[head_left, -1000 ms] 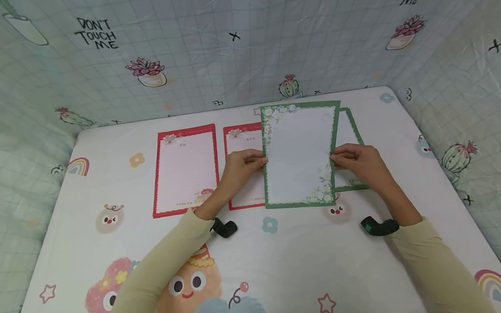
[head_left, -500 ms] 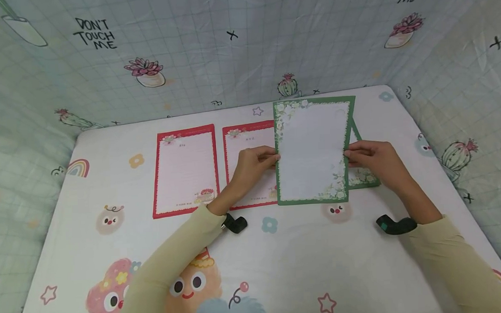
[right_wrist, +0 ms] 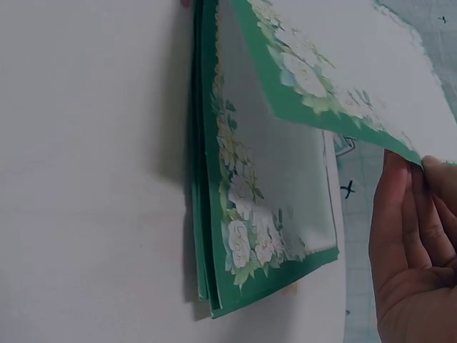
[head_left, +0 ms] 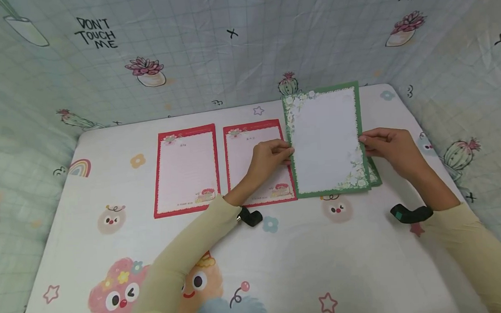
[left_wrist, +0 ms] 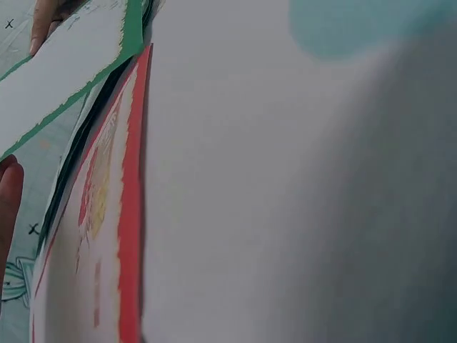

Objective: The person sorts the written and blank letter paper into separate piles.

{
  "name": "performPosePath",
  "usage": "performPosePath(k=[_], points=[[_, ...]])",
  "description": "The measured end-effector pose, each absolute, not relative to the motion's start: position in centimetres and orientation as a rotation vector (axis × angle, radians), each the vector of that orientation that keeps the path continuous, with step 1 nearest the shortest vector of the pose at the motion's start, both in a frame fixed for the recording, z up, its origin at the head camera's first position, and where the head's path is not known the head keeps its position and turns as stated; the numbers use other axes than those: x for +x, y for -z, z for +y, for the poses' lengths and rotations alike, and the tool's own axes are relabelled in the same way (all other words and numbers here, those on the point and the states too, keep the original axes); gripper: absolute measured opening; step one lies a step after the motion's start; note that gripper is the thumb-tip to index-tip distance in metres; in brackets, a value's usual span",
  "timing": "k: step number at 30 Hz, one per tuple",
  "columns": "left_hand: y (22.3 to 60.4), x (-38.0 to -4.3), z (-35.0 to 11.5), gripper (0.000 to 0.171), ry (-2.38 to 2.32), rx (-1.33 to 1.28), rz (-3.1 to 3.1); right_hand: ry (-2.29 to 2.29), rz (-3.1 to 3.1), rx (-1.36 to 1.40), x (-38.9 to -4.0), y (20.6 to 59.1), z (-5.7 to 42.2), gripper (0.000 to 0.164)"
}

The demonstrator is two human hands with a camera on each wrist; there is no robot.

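Both hands hold a sheet of paper (head_left: 323, 144) with a green floral border, raised and tilted up toward the back. My left hand (head_left: 265, 163) pinches its left edge between thumb and fingers, above the second red-bordered sheet (head_left: 239, 154). The right hand (head_left: 395, 152) pinches the opposite edge; the right wrist view shows its thumb and fingers (right_wrist: 396, 193) at the paper's rim. Below the raised sheet lie more green-bordered sheets (right_wrist: 275, 279) in a small stack, mostly hidden from the head view.
Another red-bordered sheet (head_left: 186, 171) lies flat further left. The white patterned table cover (head_left: 305, 261) ends at a printed cloth wall (head_left: 213, 69) behind, with cloth on both sides too. Dark wrist cameras (head_left: 411, 213) sit at the cuffs.
Both hands have carried the green-bordered sheet rightward and slightly back, over the other green-bordered sheets. More of the second red-bordered sheet now shows.
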State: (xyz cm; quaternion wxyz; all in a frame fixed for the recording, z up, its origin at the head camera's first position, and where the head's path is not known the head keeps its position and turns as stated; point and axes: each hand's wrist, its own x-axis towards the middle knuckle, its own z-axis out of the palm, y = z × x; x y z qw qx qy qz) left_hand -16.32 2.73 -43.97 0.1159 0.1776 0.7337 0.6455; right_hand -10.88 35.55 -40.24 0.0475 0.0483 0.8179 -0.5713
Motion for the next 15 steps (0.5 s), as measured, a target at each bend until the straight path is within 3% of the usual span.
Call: performPosePath(k=[6,15], points=[[44.0,-16.6,3.6,0.021,-1.900,0.493,2.122,1.930,2.396,0.187,-11.1,40.1,35.7,0.015],[44.2,-17.1,4.8,0.020,-1.912,0.499,2.155,2.047,2.343,0.141,-11.4,40.1,36.4,0.014]])
